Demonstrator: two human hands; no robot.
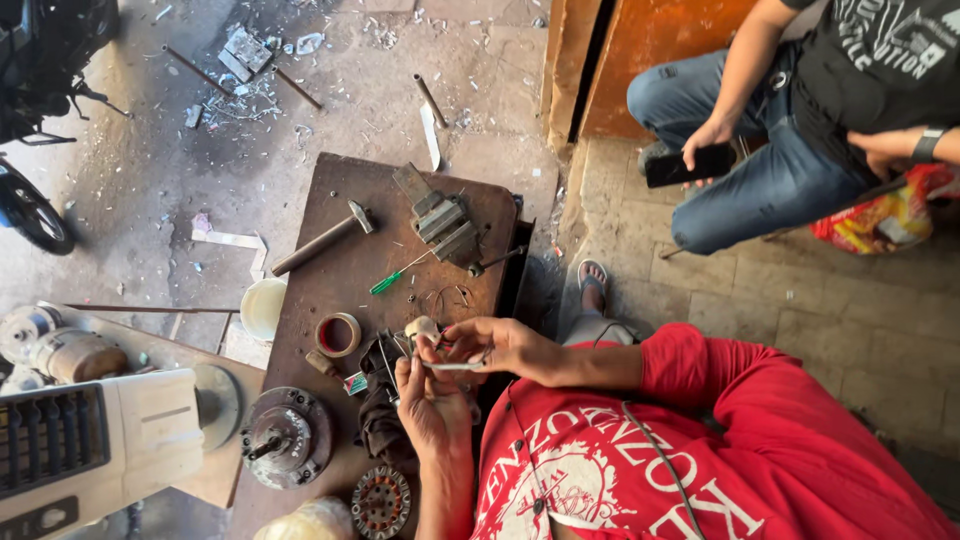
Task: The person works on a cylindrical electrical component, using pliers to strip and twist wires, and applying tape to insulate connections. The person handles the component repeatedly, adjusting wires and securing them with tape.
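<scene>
My left hand (430,405) rises from the bottom of the view, its fingers closed around a small pale part (423,327) at the fingertips. My right hand (500,345) reaches in from the right and pinches a thin flat metal strip (455,367) that lies across between both hands. The hands touch each other above the near end of a rusty metal workbench (400,200). A dark cloth (378,420) lies just under my left wrist.
On the bench lie a hammer (322,240), a small vise (445,225), a green-handled screwdriver (400,272) and a tape roll (338,335). A motor part (287,437), a wound stator (381,503) and a white fan housing (100,440) sit near left. A seated person holds a phone (688,165) at top right.
</scene>
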